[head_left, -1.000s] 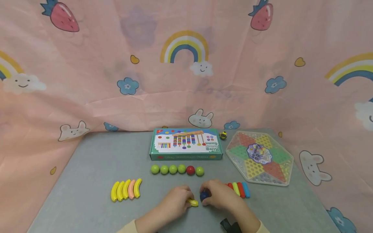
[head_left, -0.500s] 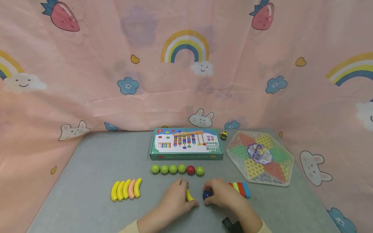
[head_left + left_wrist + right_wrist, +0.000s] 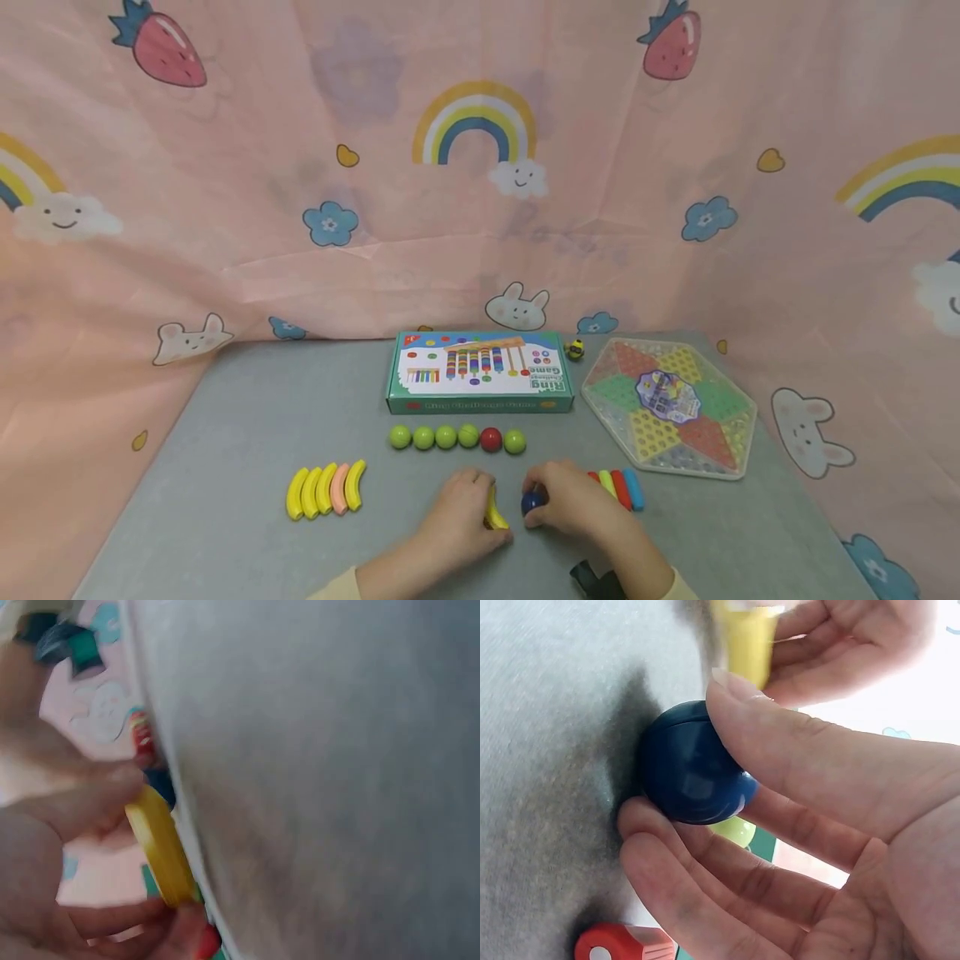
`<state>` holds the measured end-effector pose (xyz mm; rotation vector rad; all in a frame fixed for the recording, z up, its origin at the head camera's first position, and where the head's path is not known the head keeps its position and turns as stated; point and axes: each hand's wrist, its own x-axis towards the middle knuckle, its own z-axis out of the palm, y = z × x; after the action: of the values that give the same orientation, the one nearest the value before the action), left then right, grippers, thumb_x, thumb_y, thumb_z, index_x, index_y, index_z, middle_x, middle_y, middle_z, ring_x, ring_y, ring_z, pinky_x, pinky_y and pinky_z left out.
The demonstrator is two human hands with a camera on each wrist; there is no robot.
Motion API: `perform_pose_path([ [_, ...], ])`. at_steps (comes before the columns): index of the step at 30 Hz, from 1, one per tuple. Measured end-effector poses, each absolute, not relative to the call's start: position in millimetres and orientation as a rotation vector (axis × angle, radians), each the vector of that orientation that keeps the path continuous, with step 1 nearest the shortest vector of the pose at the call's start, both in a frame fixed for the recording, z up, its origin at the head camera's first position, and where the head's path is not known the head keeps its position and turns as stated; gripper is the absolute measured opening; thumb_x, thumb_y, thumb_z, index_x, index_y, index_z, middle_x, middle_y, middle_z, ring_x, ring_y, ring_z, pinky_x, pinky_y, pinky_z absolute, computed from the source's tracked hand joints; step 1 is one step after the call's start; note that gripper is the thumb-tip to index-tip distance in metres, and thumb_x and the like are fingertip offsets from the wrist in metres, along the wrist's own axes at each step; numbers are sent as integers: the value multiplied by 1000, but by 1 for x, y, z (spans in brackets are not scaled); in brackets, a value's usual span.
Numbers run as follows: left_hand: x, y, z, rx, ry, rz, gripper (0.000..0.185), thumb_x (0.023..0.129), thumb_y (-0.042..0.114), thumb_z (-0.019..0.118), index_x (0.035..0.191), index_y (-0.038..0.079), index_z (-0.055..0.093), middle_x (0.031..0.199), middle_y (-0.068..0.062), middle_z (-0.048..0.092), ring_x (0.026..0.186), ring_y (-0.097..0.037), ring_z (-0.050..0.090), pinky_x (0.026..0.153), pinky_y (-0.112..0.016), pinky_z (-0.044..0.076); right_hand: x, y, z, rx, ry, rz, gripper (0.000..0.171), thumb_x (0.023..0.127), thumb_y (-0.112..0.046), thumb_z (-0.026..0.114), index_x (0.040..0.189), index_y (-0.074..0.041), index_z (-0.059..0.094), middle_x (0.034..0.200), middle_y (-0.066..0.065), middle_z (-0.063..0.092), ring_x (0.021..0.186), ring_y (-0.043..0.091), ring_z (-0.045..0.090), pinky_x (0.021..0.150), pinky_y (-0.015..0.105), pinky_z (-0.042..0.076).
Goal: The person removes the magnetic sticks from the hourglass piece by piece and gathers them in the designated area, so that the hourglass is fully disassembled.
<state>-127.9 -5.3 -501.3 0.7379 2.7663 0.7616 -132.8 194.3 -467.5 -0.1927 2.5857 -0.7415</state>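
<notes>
A yellow toy banana (image 3: 495, 512) is held on end between the thumb and fingers of my left hand (image 3: 457, 517). In the left wrist view the thumb touches one tip of the banana (image 3: 163, 851) and the fingers the other. Just to the right, my right hand (image 3: 570, 500) grips a dark blue ball (image 3: 532, 501), a small gap away from the banana. The right wrist view shows thumb and fingertips around the ball (image 3: 690, 761), close over the grey table. Part of a row of coloured sticks (image 3: 621, 489) is hidden behind the right hand.
Several green balls (image 3: 446, 437) and one red ball (image 3: 491, 439) line up ahead of the hands. Toy bananas (image 3: 323, 489), one of them pink, lie in a row at left. Behind are a game box (image 3: 480, 403), a small bee figure (image 3: 574, 349) and a hexagonal board (image 3: 670, 406).
My left hand has turned the banana from lying crosswise to pointing away from me, then shifted slightly right and nearer. The right hand has moved a little right with the blue ball.
</notes>
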Motion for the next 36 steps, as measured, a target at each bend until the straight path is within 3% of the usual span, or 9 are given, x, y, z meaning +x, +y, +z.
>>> perform_pose_path([
  [3,-131,-20,-496,784,2715,867,66,74,36,87,127,4,64,124,-5,63,114,-20,58,99,-40,52,-132,193,-468,-200,2585,-739,23,78,-18,87,96,-15,72,92,2,64,89,22,55,84,50,53],
  [7,-137,-49,-487,827,2746,904,68,77,35,86,133,7,62,131,-2,60,121,-21,53,103,-43,49,-133,193,-469,-201,2574,-736,22,79,-19,86,96,-15,72,91,1,63,88,22,54,84,49,53],
  [21,-159,-135,-483,691,2809,838,70,72,34,91,132,10,65,132,-1,62,127,-25,55,105,-49,48,-133,196,-469,-155,2554,-761,24,78,-19,87,96,-16,72,93,3,64,90,23,56,86,52,53],
  [36,-167,-168,-494,754,2904,658,68,67,30,94,126,8,68,123,-4,67,119,-29,57,101,-57,43,-134,197,-469,-169,2544,-768,22,80,-20,86,97,-16,73,92,2,65,88,22,56,86,51,53],
])
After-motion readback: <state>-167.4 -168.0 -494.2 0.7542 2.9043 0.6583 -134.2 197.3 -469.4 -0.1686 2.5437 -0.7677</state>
